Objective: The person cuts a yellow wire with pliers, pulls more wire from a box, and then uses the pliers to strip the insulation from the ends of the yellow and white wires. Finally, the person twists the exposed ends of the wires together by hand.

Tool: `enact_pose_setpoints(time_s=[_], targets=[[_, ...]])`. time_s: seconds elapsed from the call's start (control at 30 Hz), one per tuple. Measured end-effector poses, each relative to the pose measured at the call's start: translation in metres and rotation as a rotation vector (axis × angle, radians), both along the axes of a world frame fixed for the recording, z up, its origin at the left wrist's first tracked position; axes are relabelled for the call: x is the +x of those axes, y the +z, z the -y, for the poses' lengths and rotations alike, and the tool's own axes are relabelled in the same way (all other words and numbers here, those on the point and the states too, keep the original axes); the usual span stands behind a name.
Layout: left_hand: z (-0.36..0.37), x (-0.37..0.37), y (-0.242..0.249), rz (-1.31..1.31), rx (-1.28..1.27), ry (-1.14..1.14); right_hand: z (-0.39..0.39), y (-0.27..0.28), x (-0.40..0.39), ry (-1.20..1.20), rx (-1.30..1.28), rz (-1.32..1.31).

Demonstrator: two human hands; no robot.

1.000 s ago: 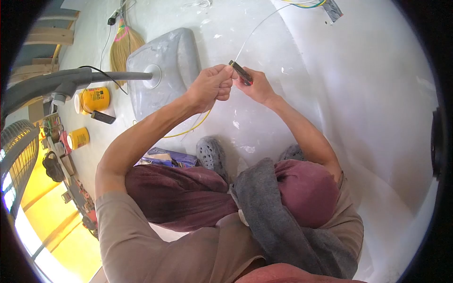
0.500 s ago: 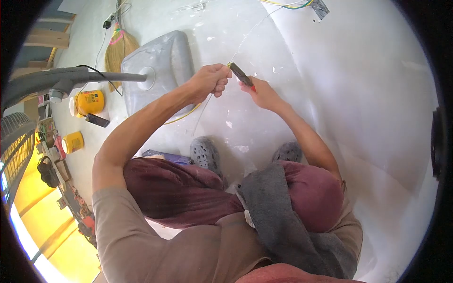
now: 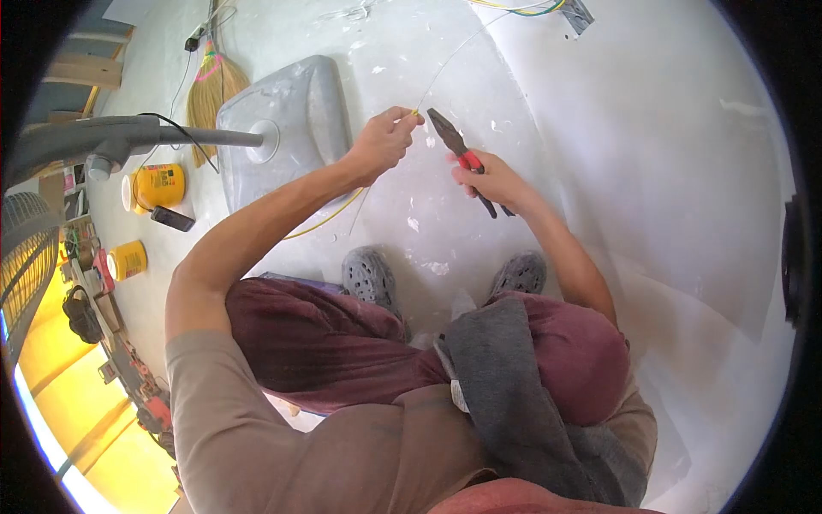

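Thin pale wire [image 3: 445,64], light and springy by the look of it, pinched at its yellow-tipped end in the left hand [image 3: 381,141], fingertips pressed together. Best gripped close to that end; farther up, likely to whip and bend. Red-handled pliers [image 3: 462,158] gripped in the right hand [image 3: 497,182], fingers wrapped round the handles, nose just beside the wire tip, apart from it. Upper end of the wire lost near the wall box [image 3: 578,13], cut off at the edge. Pliers' jaws too small to judge.

single head-worn fisheye view, steeply downward, close over the hands [image 3: 428,154]
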State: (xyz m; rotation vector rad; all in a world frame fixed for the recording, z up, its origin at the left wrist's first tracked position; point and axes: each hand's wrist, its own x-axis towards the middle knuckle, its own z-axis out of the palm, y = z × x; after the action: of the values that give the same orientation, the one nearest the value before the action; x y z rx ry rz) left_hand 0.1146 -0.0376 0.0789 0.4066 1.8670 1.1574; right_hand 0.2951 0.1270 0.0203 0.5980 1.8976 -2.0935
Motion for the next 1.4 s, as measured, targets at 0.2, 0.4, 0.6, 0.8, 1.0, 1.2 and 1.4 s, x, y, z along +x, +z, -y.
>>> enact_pose_setpoints(time_s=[0.2,0.4,0.6,0.8,1.0,1.2,1.4], targets=[[-0.002,0.002,0.005,0.062,-0.037,0.023,0.012,-0.024,-0.008,0.005,0.195,-0.059],[0.000,0.002,0.011,0.038,-0.051,0.012,0.015,-0.018,-0.013,0.002,0.252,-0.158],[0.001,-0.001,0.006,-0.020,-0.029,-0.007,0.013,-0.027,-0.013,-0.009,0.349,-0.265],[0.001,-0.005,0.002,0.037,-0.018,0.003,0.013,-0.014,-0.016,0.056,0.484,-0.182],[-0.001,-0.005,0.000,0.030,-0.030,-0.002,0.011,-0.017,-0.019,-0.021,0.591,-0.282],[-0.003,-0.006,-0.003,-0.011,-0.036,-0.001,0.003,-0.013,-0.020,0.016,0.636,-0.257],[-0.006,-0.008,-0.004,-0.063,-0.049,-0.026,-0.002,-0.019,-0.024,0.072,0.440,-0.164]])
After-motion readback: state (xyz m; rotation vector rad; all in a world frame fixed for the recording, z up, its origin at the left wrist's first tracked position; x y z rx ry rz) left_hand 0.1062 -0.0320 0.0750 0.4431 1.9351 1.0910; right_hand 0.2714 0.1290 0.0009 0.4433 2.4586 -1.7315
